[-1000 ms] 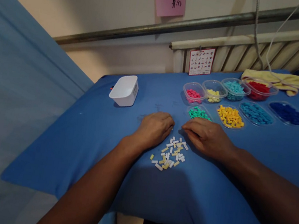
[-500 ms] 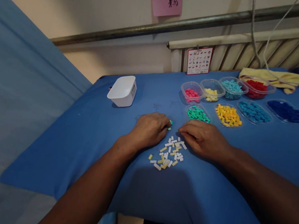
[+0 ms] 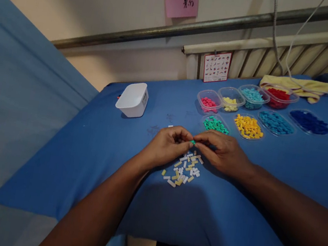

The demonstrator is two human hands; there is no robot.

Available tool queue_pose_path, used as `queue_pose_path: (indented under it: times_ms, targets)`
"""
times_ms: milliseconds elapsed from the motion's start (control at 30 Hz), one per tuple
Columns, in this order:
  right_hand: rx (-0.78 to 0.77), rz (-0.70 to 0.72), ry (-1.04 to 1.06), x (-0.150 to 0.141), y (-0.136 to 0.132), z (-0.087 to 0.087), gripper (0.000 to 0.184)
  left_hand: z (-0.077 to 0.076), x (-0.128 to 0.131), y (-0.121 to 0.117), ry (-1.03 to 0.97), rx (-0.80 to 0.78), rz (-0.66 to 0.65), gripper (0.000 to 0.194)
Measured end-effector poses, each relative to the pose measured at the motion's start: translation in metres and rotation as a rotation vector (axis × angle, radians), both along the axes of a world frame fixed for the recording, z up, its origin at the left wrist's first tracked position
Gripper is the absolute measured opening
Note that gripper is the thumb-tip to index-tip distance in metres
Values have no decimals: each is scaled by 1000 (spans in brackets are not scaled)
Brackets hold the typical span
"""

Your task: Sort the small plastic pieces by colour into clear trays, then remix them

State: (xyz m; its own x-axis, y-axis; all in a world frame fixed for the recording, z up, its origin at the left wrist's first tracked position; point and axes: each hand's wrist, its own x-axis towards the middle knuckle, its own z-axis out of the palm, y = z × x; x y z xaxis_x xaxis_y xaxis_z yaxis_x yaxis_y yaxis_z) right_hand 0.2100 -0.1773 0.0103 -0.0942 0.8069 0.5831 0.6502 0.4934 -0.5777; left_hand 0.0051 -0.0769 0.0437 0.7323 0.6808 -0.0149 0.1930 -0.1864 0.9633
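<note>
My left hand [image 3: 168, 145] and my right hand [image 3: 223, 150] meet fingertip to fingertip above the blue cloth. Pinched between them is a small green toy brick [image 3: 192, 142], mostly covered by the fingers. Whether other bricks are joined to it I cannot make out. Just below the hands lies a loose pile of white and pale yellow bricks [image 3: 182, 171]. One white piece [image 3: 170, 126] shows beyond my left knuckles. Nearest to my right hand, on its far side, stands a clear tub of green bricks [image 3: 215, 123].
Clear tubs hold pink [image 3: 208, 104], pale yellow [image 3: 230, 103], yellow [image 3: 248, 126], red [image 3: 279, 97] and several blue-toned bricks [image 3: 276, 122]. A white bin [image 3: 132, 100] stands at the far left. Behind are a yellow cloth [image 3: 299, 86], a picture card [image 3: 216, 67] and a radiator [image 3: 253, 58].
My left hand has turned and come right, off the cloth, to meet my right fingertips. The green brick is now between both hands. The pile looks unchanged.
</note>
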Motion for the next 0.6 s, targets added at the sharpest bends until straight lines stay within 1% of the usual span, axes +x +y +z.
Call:
queue_pose_path:
  times_ms: [133, 200, 267, 367, 433, 467, 533, 600]
  targets:
    - [-59, 17, 116, -1, -1, -1, 19, 1, 1, -1, -45, -39, 47, 30]
    - [-83, 42, 153, -2, -1, -2, 20, 0, 1, -2, -37, -53, 32, 30]
    - [-101, 50, 163, -3, -1, -2, 17, -1, 2, -3, -26, -58, 13, 32]
    - [-135, 14, 207, -2, 0, -1, 14, -2, 2, -2, -17, -18, -2, 35]
    - [-114, -47, 222, 4, 2, 0, 13, -2, -1, 4, -16, 102, 39, 34]
    - [-84, -99, 208, 9, 3, 0, 14, -2, -4, 8, -7, 203, 80, 31]
    - [-15, -229, 134, 22, 7, -1, 15, -3, -12, 20, 48, 456, 171, 23]
    - [20, -341, 33, 38, 12, -5, 16, -4, -20, 33, 142, 672, 209, 21]
